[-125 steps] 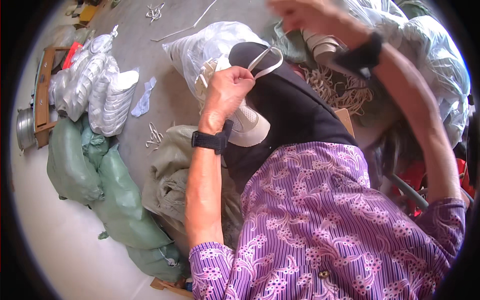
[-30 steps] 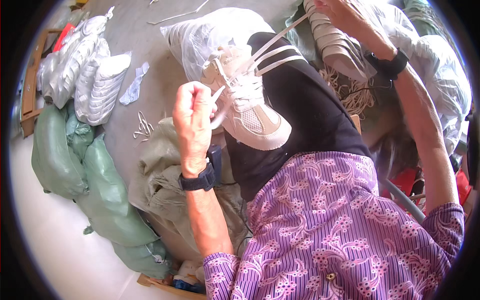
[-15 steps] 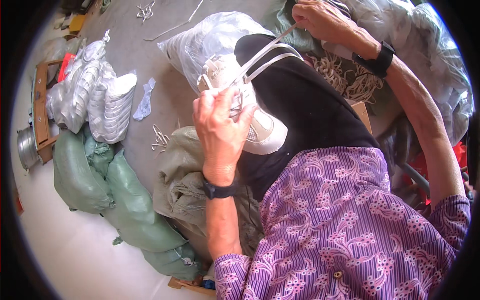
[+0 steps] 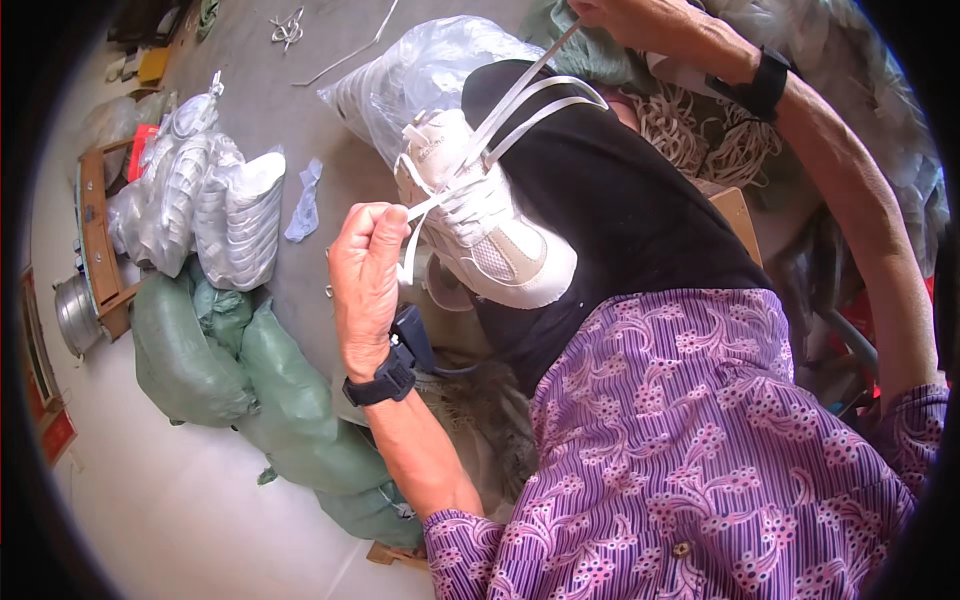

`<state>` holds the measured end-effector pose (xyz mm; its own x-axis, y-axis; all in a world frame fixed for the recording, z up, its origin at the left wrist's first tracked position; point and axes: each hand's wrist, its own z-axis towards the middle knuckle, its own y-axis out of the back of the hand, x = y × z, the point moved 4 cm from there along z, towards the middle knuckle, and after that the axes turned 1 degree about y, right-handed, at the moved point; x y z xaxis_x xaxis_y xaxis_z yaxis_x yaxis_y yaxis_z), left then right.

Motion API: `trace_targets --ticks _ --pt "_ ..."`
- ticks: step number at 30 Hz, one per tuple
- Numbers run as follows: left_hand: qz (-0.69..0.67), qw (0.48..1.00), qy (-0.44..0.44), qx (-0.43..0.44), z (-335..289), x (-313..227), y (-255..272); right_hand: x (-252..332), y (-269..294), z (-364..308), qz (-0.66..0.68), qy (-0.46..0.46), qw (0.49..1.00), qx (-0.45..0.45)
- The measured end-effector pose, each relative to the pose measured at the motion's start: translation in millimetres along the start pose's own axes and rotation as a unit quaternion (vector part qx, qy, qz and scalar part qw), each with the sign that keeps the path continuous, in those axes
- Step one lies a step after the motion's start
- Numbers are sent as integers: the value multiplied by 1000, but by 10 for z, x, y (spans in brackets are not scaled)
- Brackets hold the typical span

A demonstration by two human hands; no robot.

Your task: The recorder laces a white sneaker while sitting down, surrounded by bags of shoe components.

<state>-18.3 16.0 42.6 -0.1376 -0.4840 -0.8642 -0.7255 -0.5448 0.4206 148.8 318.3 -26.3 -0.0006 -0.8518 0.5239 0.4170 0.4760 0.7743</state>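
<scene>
Shoe: one pale white-and-beige sneaker [image 4: 535, 270] on the lap, sole side against the black trousers [image 4: 630, 210], toe toward the body, tongue side up. Probably sits there so the leg backs it while both hands work lace; neither hand grips the shoe itself.
Lace: flat white lace [image 4: 463, 205] across the eyelets, one length out to each side. A slack loop lies over the trousers.
Left hand: left hand [image 4: 366, 270] just beside the shoe, thumb and finger pinching lace, other fingers curled in. Short span to the eyelets looks fairly straight, so likely held under light tension; a tail hangs below the grip.
Right hand: right hand [image 4: 640, 30] well apart, up at the picture's top edge, fingertips pinching the far strand, partly cropped. Strand runs straight to the shoe; the long reach suits its length.
Spare laces: lace heap [image 4: 675, 130] beyond the leg, seemingly within right-arm reach.
Beyond knee: clear bag [image 4: 420, 75], contents can't be made out.
Left floor: white stack [image 4: 240, 215] in clear wrap, probably bundled to keep it together; green sacks [image 4: 290, 385] nearer the body.
Wrists: black band on each, left one [image 4: 380, 385] with a boxy unit; purpose can't tell.
</scene>
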Motion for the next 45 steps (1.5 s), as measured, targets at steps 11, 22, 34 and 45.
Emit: trace_targets --ticks 11,22,34,45 --pt "-118 991 -17 57 -44 120 37 168 -163 172 38 40 998 10" --pt "-132 991 -8 2 141 387 -155 351 -181 329 58 77 995 29" --pt "-317 947 52 -7 162 587 -159 562 -243 530 82 114 989 49" --pt "-276 959 15 -57 102 447 -134 1167 -587 565 111 150 978 89"
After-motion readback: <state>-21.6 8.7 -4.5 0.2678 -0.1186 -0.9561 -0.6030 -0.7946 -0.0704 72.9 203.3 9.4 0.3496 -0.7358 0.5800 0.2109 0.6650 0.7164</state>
